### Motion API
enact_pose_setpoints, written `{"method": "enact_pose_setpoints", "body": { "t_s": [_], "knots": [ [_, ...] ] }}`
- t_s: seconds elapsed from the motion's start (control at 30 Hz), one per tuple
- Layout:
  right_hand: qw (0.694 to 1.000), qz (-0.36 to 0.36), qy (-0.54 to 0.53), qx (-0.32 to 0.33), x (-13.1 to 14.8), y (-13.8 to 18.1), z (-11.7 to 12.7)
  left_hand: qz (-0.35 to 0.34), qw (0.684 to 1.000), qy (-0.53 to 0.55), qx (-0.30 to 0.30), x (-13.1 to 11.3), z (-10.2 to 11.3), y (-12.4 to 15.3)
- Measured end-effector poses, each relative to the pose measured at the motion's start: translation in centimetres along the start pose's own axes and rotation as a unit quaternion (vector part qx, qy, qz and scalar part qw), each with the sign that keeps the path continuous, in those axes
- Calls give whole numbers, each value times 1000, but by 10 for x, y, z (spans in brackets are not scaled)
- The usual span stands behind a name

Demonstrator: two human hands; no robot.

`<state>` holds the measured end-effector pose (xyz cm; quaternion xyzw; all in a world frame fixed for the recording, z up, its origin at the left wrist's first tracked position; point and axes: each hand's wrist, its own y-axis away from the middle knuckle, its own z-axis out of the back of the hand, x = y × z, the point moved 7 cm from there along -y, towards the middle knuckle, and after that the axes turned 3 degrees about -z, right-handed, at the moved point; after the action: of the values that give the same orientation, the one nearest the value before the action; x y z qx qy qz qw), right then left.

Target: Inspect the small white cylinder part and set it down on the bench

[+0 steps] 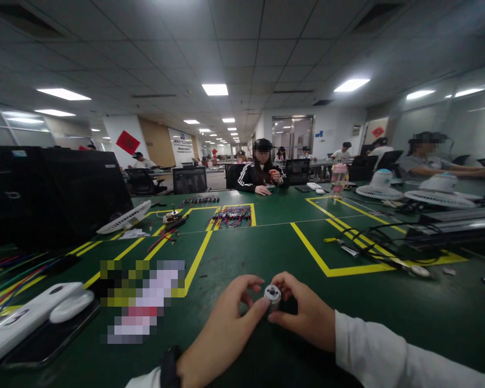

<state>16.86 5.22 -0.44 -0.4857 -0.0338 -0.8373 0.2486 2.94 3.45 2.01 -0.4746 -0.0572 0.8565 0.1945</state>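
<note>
Near edge, middle: small round part [272, 295] held between the fingers of the left hand [222, 328] and the right hand [303, 315], just above the desk [258, 242]
Near left: flat case [28, 318] on the desk, left of the left hand
Far left: fan [125, 218] lying on the desk
Middle, behind the hands: wire bundle [232, 214], right of the fan
Right: loose cables [372, 242] on the desk, farther back than the hands
Far side: person [262, 170] seated behind the wire bundle

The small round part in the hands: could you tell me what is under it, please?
Only the green table mat shows around the small round part. The left hand and right hand grip its sides, hiding its base and any contact with the mat.
</note>
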Motion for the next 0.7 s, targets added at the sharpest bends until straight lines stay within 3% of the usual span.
{"method": "enact_pose_setpoints", "body": {
  "t_s": [0.2,0.43,0.7],
  "knots": [
    [1000,16,-1,13,2,1,-2,-46,998,-2,-30,-22,-9,-13],
    [999,19,35,0,10,6,4,-45,997,-13,-53,-10,6,-9],
    [997,-9,73,-25,3,13,17,-69,994,-72,50,11,-13,-7]
  ]
}}
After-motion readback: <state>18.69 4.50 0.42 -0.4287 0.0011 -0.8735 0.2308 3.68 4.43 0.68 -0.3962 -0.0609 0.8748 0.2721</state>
